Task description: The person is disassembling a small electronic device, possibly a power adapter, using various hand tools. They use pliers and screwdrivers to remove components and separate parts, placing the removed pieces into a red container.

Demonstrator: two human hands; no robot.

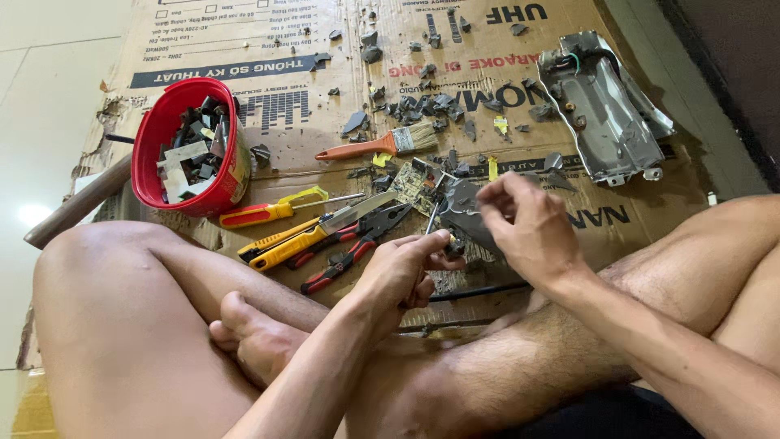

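I sit cross-legged on a sheet of printed cardboard (268,49). My left hand (400,272) pinches a small dark part (453,245) between thumb and forefinger, at the lower edge of a grey broken casing piece (465,213). My right hand (530,226) hovers just right of it, fingers curled onto the piece's upper edge. A green circuit board (413,184) lies just beyond the hands, partly hidden by a thin metal shaft.
Left of my hands lie red-and-black pliers (357,246), a yellow-handled knife (302,241) and a red-and-yellow screwdriver (268,212). Farther off are an orange-handled paintbrush (380,145), a red bucket (151,138) of scraps, a metal chassis (605,110) and several grey fragments (422,106).
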